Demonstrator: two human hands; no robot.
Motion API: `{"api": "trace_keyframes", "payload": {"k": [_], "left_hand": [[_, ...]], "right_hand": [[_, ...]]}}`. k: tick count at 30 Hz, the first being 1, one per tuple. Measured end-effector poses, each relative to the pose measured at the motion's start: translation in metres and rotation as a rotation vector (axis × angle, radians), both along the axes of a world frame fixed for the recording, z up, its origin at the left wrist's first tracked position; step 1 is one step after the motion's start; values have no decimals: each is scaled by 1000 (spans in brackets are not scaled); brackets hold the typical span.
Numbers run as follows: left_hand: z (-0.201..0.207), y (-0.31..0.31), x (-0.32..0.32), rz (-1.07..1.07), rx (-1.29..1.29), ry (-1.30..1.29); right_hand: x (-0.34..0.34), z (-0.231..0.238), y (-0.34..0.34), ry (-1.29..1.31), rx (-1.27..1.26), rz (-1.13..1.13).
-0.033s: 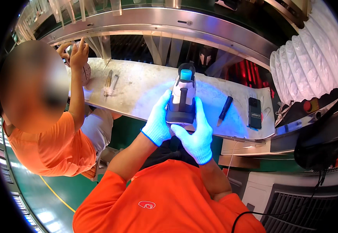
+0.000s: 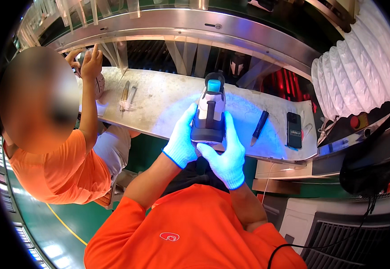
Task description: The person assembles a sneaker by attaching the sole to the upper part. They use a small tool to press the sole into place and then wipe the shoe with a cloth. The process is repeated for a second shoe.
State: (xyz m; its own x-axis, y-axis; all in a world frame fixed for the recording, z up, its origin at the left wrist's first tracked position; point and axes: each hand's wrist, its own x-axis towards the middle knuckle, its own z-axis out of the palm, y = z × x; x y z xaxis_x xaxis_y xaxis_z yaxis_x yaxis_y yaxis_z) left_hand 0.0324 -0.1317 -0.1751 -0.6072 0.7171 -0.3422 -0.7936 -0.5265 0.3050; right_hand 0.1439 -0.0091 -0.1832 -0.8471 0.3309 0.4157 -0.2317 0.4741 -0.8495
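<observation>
Clock positions are taken from the shoe, w/ 12 o'clock pointing away from the wearer. The blk/wht shoe is held in front of the wearer at the near edge of the table, its long axis approx. 12 to 6; contact w/ the tabletop can't be told. A cyan piece shows at its 12 o'clock end. L grip, in a knit glove, is closed on the shoe, fingers along its 9 o'clock side. R grip, likewise gloved, is closed on it too, fingers at 3–4 o'clock, thumb near the 6 o'clock end. Bluish light falls on both gloves & the adjacent tabletop.

Farther out on the table: a blk-handled tool w/ a pointed tip at 3–4 o'clock; beyond it, a dark phone, approx. 3. Two slim tools lie side by side at 9–10.

Periphery: a co-worker in an orange top sits at approx. 8, both hands raised at 10 around a pale item, partly hidden. A metal rail spans 12; a wht pleated duct hangs at 2–3.
</observation>
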Motion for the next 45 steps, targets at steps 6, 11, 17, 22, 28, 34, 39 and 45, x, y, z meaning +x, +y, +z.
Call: {"api": "trace_keyframes", "payload": {"k": [6,11,17,22,28,34,39,45], "left_hand": [[1,0,-1,-6,27,10],[2,3,0,-9,35,-8],[9,10,7,17,-47,-16],[6,20,18,59,-43,-22],[4,27,26,84,-46,2],[-10,22,1,-1,36,6],[2,25,0,6,-14,-7],[13,24,-11,4,-113,18]], "right_hand": [[0,1,0,9,-3,3],[-3,-2,4,21,15,3],[0,2,-3,-20,-90,-20],[3,-8,-5,37,-39,-95],[3,-12,-19,25,-121,-199],[-1,-13,-9,-1,-55,-127],[-3,-5,1,15,-113,-80],[-8,-4,9,23,-229,-32]]}}
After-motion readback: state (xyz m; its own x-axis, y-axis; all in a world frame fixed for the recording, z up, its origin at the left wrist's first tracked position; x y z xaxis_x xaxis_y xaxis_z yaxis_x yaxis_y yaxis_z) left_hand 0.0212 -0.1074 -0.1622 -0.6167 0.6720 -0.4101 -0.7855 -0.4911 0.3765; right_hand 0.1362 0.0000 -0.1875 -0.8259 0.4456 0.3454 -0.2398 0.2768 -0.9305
